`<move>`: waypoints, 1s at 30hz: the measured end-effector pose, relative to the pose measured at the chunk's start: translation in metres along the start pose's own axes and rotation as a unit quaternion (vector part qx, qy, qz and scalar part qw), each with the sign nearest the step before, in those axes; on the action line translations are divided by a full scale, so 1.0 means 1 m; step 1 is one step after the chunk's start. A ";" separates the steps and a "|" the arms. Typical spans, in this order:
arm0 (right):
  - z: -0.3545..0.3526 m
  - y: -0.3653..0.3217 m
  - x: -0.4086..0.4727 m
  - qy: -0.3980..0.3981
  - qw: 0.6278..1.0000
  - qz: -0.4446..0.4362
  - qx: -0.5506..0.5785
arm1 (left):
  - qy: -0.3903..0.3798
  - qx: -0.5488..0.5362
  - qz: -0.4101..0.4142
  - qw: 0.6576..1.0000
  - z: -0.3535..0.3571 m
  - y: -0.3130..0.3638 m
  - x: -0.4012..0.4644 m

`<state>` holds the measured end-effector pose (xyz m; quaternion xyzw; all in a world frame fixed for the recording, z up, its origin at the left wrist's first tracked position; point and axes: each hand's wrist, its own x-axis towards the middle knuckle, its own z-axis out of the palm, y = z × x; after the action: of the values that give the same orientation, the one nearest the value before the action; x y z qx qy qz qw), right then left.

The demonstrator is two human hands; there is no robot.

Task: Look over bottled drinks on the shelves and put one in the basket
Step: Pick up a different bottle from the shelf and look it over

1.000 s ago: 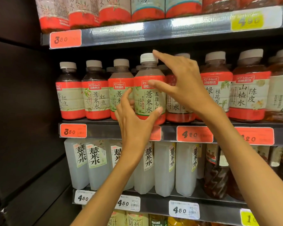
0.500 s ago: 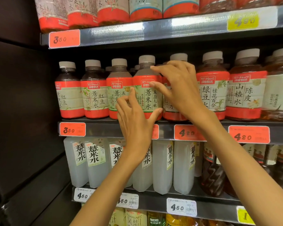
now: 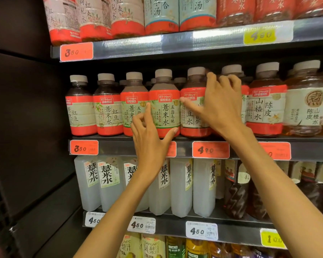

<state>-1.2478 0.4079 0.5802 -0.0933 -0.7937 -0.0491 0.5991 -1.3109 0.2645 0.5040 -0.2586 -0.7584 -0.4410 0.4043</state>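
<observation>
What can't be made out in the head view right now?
- Basket: not in the head view at all.
- Label of the bottle under the right hand: mostly covered by that hand.
- Red tag on the middle shelf edge: price hidden by the left hand.
- Red tag further right: first digit covered by the right forearm.
- Top-shelf bottles: caps cut off by the top edge.
- Yellow tag: price blurred.
</observation>
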 end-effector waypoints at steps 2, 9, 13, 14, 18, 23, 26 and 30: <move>-0.001 0.000 0.001 0.012 0.999 0.017 0.037 | 0.001 0.003 -0.001 1.000 0.000 0.001 0.000; -0.015 0.004 -0.006 -0.022 0.977 0.046 0.208 | 0.012 0.030 -0.001 0.999 0.005 0.002 0.000; -0.026 0.004 -0.015 -0.030 0.955 0.046 0.291 | 0.021 0.043 -0.013 0.999 0.002 0.013 -0.004; -0.028 0.004 -0.018 -0.029 0.952 0.046 0.302 | 0.041 0.021 -0.008 0.999 -0.001 0.018 -0.009; -0.038 0.001 -0.030 -0.052 0.919 0.062 0.386 | -0.007 -0.175 0.018 0.984 -0.010 0.040 -0.036; -0.052 -0.006 -0.038 -0.057 0.869 0.121 0.477 | -0.175 -0.319 -0.044 0.930 -0.016 0.055 -0.056; -0.056 -0.005 -0.047 -0.081 0.858 0.137 0.489 | -0.189 -0.337 -0.049 0.921 -0.022 0.056 -0.059; -0.063 0.007 -0.051 -0.133 0.769 0.179 0.599 | -0.215 -0.397 -0.055 0.891 -0.031 0.056 -0.068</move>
<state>-1.1738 0.3980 0.5482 0.1382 -0.7030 0.5574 0.4196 -1.2201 0.2613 0.4812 -0.4439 -0.6017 -0.6603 0.0702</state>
